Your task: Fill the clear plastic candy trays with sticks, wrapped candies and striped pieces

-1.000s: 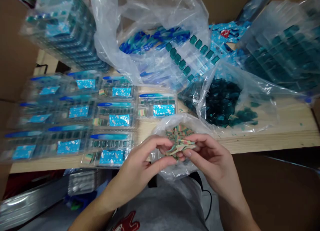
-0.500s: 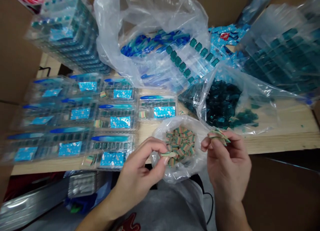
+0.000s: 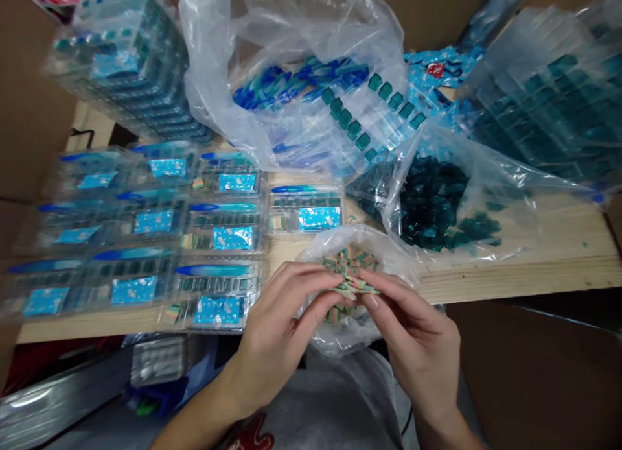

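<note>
My left hand [image 3: 291, 314] pinches the left side of a small bunch of thin, striped green, yellow and pink pieces [image 3: 354, 285]. Fingers of my right hand [image 3: 411, 327] are closed on the right side of the same bunch, so the two hands almost meet. Directly beneath them, a clear plastic bag [image 3: 340, 343] stands with its mouth spread, holding many small striped squares [image 3: 357, 254]. The hands cover part of these squares. What exactly the striped pieces are I cannot tell.
Filled clear blister packs [image 3: 218, 239] lie in rows on the wooden table [image 3: 490, 278], left. Behind them rises a tall stack of packs [image 3: 140, 67]. Bags of blue pointed pieces [image 3: 301, 80] and dark teal pieces [image 3: 432, 197] lie behind the hands; trays of teal pieces [image 3: 558, 113] stand right.
My hands have come together over the bag, the right one moving left and the left one slightly right. The striped pieces, held apart before, now meet in one bunch.
</note>
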The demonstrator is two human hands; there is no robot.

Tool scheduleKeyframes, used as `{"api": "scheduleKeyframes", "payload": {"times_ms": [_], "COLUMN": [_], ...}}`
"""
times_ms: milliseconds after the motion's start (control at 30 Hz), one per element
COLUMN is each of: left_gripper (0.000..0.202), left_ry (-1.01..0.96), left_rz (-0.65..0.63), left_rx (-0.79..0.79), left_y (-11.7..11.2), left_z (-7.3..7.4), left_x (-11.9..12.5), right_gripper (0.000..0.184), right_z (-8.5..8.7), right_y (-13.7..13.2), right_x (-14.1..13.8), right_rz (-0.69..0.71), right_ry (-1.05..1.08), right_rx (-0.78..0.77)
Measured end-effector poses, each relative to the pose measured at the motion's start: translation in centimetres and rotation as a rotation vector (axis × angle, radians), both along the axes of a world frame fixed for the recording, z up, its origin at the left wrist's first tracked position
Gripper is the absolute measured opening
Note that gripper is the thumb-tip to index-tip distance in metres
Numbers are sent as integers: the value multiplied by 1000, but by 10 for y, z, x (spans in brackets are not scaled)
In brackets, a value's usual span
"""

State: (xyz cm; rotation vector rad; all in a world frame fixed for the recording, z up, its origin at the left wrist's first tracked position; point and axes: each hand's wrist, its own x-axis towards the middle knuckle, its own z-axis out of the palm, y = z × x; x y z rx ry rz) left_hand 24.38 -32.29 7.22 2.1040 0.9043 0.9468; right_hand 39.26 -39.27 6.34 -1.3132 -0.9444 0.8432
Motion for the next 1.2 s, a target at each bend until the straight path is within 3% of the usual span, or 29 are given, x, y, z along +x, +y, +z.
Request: {"api": "scheduleKeyframes", "payload": {"times_ms": [100, 200, 300, 367, 500, 600, 733, 933, 1200], "left_gripper": [18, 21, 20, 17, 10, 11, 7, 13, 6], "left_ry": [47, 16, -121, -215, -309, -362, -399, -302, -327], "left_rz": [0, -65, -82, -31, 93, 101, 90, -29, 19], "left_rx": [129, 135, -105, -291, -475, -548, -571, -480, -510], "left_y": [1, -2, -5, -4, 1, 2, 2, 4, 4], "left_z": [2, 2, 1, 1, 3, 3, 3, 1, 1], "left_x": [1, 1, 0, 0, 4, 9, 9, 0, 4], "right_gripper": [39, 29, 14, 9, 11, 15, 15, 6, 9], "right_z": [-3, -7, -11, -12, -7, -2, 3, 4, -3], "right_y": [-2, 0, 4, 5, 1, -1, 1, 5, 6], "right_x": [0, -1, 0, 1, -2, -7, -14, -17, -24], "right_rz": [-32, -74, -110, -121, -23, 10, -77, -135, -111], "right_ry": [-106, 9, 318, 409, 361, 311, 247, 278, 389], "right_rx": [6, -14, -35, -33, -19, -1, -9, -10, -2]}}
